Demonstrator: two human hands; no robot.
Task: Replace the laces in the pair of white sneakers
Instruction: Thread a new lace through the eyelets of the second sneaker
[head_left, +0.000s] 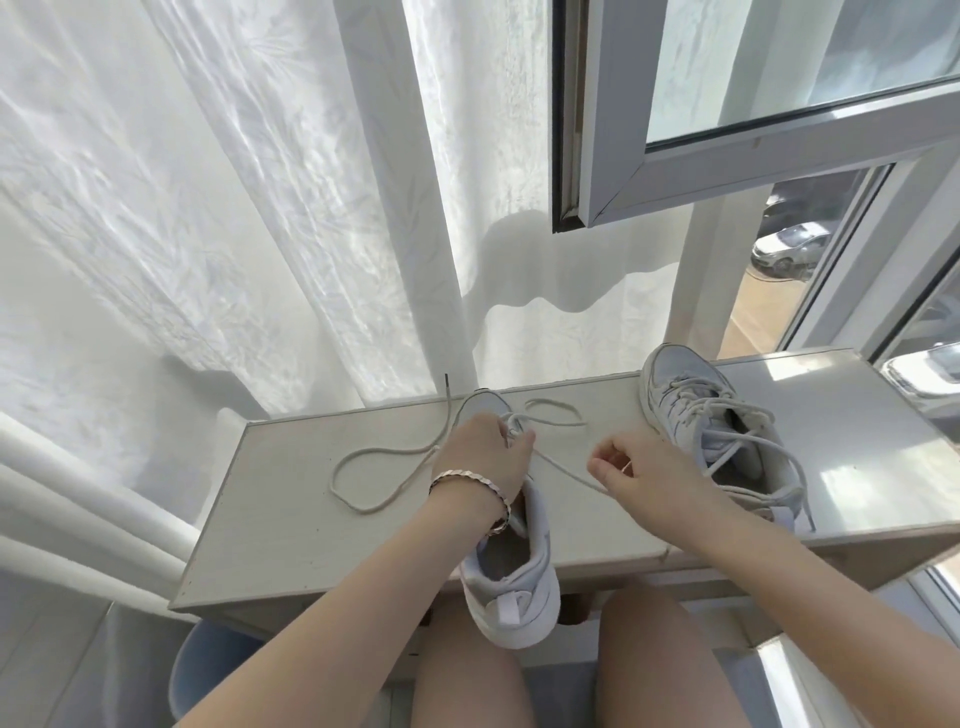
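Note:
A white sneaker (519, 577) lies on the pale table (291, 525) with its heel hanging over the near edge. My left hand (483, 457), with a bracelet on the wrist, rests on its upper and pinches the lace near the eyelets. The off-white lace (363, 467) loops over the table to the left and runs right to my right hand (639, 473), whose curled fingers pinch it. The second white sneaker (711, 426) lies at the table's right, still laced with its ends loose.
White curtains (208, 208) hang behind the table. An open window sash (727, 156) juts in at the upper right above the second sneaker. A round pale-blue stool or bin (208, 670) stands under the table's left end. My bare knees sit beneath the near edge.

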